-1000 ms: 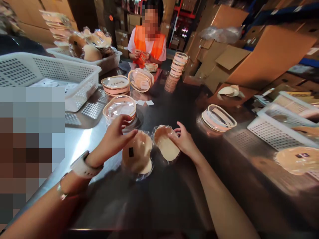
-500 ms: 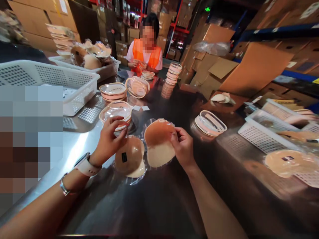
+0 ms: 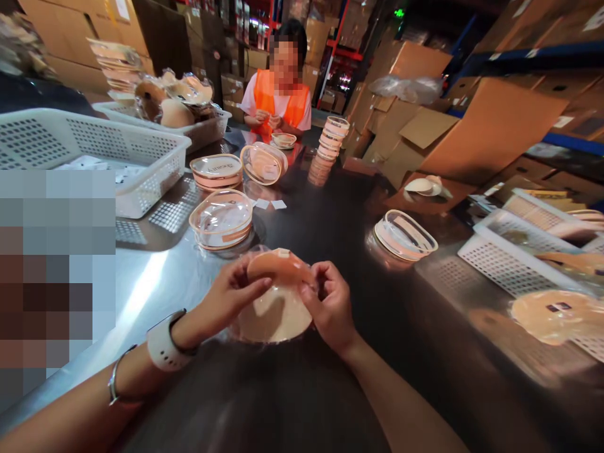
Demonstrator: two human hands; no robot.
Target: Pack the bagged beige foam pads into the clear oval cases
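A beige adhesive bra cup [image 3: 283, 314] with a thin clear film at its edges is held in front of me, just over the dark table. Its tan upper part bends toward me, and a small white tab shows at the top. My left hand [image 3: 238, 292] grips the left side, thumb across the front and fingers behind. At the right edge, my right hand [image 3: 333, 305] pinches the cup between thumb and curled fingers. The second cup seen earlier is mostly hidden, apparently behind or under this one. Just beyond my left hand sits a clear-lidded oval case [image 3: 221, 220].
More oval cases [image 3: 216, 171] stand behind, with a stack of them [image 3: 334, 137] farther back and one case [image 3: 406, 236] at right. White baskets [image 3: 155, 170] flank the table [image 3: 340, 233]. Small white cards [image 3: 278, 204] lie mid-table. A person in an orange vest [image 3: 283, 100] sits opposite.
My left hand has moved down from near the oval case and taken hold of the cup. The two cups, side by side before, are now brought together and tilted toward me.
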